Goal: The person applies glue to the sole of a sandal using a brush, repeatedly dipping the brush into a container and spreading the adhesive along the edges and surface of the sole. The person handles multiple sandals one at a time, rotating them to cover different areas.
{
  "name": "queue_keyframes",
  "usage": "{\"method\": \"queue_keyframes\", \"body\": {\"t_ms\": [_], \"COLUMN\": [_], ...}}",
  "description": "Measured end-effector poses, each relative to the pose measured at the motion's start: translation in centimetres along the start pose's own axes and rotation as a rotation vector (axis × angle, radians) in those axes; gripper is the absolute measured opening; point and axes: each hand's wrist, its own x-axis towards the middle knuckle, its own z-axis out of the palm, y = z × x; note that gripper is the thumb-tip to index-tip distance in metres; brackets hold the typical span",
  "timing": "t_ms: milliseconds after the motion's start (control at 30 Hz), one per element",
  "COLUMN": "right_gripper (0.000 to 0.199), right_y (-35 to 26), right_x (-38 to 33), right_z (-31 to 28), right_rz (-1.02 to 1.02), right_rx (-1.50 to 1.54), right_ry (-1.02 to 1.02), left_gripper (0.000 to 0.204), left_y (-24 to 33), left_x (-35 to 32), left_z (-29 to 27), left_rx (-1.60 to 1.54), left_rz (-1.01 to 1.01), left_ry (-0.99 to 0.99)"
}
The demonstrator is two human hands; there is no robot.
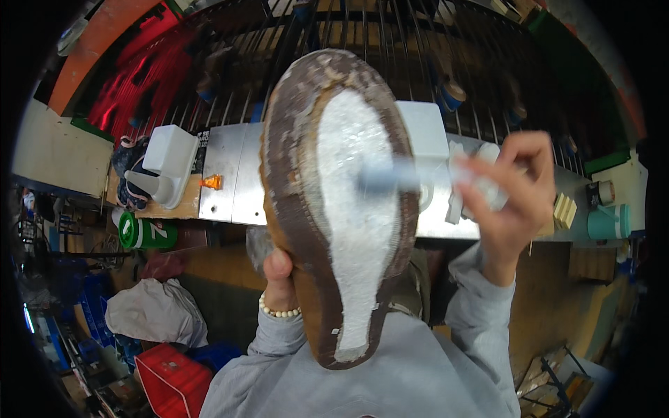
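An upturned brown shoe (289, 160) stands large in the middle, its toe end away from me. White filler (355, 258) covers the centre of its underside, inside a ragged brown rim. On the shoe's left, my left hand (280, 279) grips its side; most of the fingers are hidden behind it. My right hand (512, 195), smeared by motion, pinches a brush (408, 175) by its pale handle. The bluish brush end lies over the white filler, too blurred to show its bristles clearly.
Across the metal-topped bench (226, 167) are a white plastic container (167, 157), a small orange object (211, 182) and a white tray (424, 129). Behind it run dark rack bars (390, 35). Wooden blocks (565, 210) and a teal mug (608, 223) are right; a red bin (174, 383) is lower left.
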Motion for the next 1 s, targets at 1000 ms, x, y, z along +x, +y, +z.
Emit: {"method": "queue_keyframes", "body": {"t_ms": [1000], "right_gripper": [0.022], "right_y": [6.7], "right_x": [-12.9], "right_z": [0.3], "right_rz": [0.337], "right_rx": [-0.526], "right_ry": [-0.297], "left_gripper": [0.122], "left_y": [10.1], "left_x": [5.7], "left_z": [-2.9], "left_rx": [-0.038], "left_rz": [-0.446], "left_ry": [-0.547]}}
